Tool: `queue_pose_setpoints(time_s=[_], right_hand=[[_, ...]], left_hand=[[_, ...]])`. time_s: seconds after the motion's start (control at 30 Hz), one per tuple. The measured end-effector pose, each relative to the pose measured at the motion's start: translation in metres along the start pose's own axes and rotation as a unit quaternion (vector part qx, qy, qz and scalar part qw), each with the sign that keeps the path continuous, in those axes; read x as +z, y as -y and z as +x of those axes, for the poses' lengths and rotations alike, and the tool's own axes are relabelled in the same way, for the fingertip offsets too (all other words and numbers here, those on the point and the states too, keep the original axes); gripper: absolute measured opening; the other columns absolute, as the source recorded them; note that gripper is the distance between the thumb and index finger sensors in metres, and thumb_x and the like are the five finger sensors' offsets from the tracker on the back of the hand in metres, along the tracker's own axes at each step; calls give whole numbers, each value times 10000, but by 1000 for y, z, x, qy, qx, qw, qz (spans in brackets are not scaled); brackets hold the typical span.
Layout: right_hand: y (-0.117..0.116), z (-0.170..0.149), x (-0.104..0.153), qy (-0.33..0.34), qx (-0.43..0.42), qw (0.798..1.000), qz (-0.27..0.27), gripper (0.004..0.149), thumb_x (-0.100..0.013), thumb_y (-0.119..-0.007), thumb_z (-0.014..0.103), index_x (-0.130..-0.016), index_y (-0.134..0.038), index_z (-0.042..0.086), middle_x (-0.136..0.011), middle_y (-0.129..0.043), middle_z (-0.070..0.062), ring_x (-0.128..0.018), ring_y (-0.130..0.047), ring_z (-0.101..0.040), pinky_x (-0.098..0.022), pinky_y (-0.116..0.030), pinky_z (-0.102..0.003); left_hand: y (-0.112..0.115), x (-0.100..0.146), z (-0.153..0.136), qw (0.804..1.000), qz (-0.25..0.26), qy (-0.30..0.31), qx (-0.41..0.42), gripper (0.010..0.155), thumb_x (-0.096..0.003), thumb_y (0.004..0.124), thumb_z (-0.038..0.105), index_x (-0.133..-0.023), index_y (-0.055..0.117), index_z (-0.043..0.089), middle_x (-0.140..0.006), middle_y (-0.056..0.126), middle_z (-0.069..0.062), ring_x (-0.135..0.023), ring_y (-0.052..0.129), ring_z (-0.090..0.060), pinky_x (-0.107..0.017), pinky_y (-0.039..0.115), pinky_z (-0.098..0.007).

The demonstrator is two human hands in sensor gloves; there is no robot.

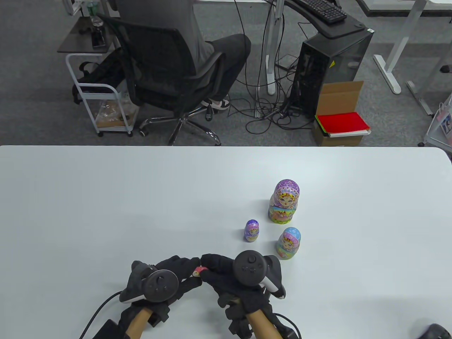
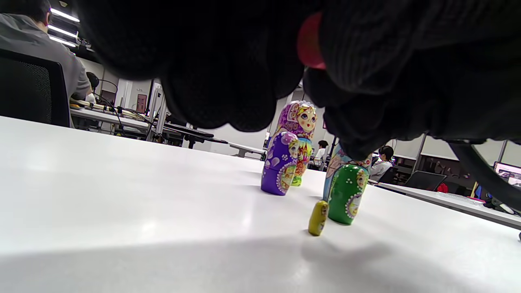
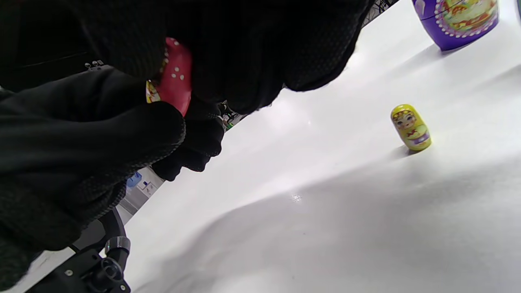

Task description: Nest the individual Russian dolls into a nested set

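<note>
Both gloved hands meet low in the table view and grip one small red doll [image 1: 199, 271] between them, above the table. My left hand [image 1: 182, 270] holds it from the left, my right hand [image 1: 213, 265] from the right. The red doll also shows in the right wrist view [image 3: 177, 75] and as a red edge in the left wrist view [image 2: 309, 42]. A tiny yellow doll [image 3: 411, 127] and a green doll [image 2: 348, 193] stand on the table below the hands, hidden in the table view. A small purple doll [image 1: 251, 230], a blue doll [image 1: 289, 243] and a large pink-purple doll [image 1: 284, 201] stand beyond.
The white table [image 1: 106, 212] stretches wide to the left and right of the dolls. Past its far edge are an office chair [image 1: 166, 70] with a seated person, a computer tower [image 1: 328, 67] and a cardboard box [image 1: 339, 113].
</note>
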State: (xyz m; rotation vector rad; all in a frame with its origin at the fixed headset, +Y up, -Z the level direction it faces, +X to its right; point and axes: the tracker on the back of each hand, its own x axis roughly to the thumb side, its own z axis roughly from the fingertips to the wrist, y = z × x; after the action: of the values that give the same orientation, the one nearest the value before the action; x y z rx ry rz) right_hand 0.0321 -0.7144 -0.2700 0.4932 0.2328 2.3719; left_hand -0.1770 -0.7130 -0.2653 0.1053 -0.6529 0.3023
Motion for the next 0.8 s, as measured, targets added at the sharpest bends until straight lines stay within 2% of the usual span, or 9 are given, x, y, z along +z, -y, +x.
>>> queue_pose_setpoints(time_s=[0.17,0.37,0.5,0.7,0.77,0.8], right_hand=[[-3,3,0,5,4,1000,-10,492,-596,-780,490,-1013,-629,278,-979,-790,35,-838,-907,-180,-714,-767,-448],[-4,1,-1,22,-15,1000,14,485,-591,-787,478,-1005,-638,275,-976,-795,32,-836,-905,-181,-715,-767,-449],[-1,-4,-3,39,-63,997,36,483,-585,-796,467,-1000,-646,271,-973,-797,28,-830,-906,-187,-715,-765,-455],[4,-18,-5,40,-182,980,64,485,-594,-795,459,-1005,-636,256,-973,-788,9,-826,-897,-199,-711,-753,-463],[10,-13,-1,35,-150,988,26,488,-596,-798,462,-1007,-638,252,-968,-790,5,-821,-895,-205,-701,-749,-469],[15,-7,2,35,-98,995,6,490,-594,-802,462,-1006,-642,250,-966,-792,4,-817,-897,-212,-696,-750,-472]], left_hand=[[-2,1,-3,1000,7,0,17,611,-487,811,492,-955,828,99,-828,982,-134,-686,966,-339,-470,848,-505],[-6,2,-4,998,-5,22,51,585,-475,849,461,-890,905,52,-742,1034,-161,-620,998,-345,-431,862,-522],[-12,3,-3,996,-1,36,81,569,-465,874,448,-849,936,33,-704,1054,-180,-588,1009,-359,-406,862,-534],[-20,6,0,995,44,42,74,565,-456,888,446,-861,926,54,-720,1053,-165,-607,1007,-346,-421,860,-527],[-18,5,-4,998,35,27,47,576,-457,882,456,-869,922,57,-715,1052,-150,-606,1009,-331,-423,858,-525],[-17,5,-8,999,36,16,34,578,-455,882,455,-873,917,58,-718,1049,-145,-607,1009,-326,-425,858,-523]])
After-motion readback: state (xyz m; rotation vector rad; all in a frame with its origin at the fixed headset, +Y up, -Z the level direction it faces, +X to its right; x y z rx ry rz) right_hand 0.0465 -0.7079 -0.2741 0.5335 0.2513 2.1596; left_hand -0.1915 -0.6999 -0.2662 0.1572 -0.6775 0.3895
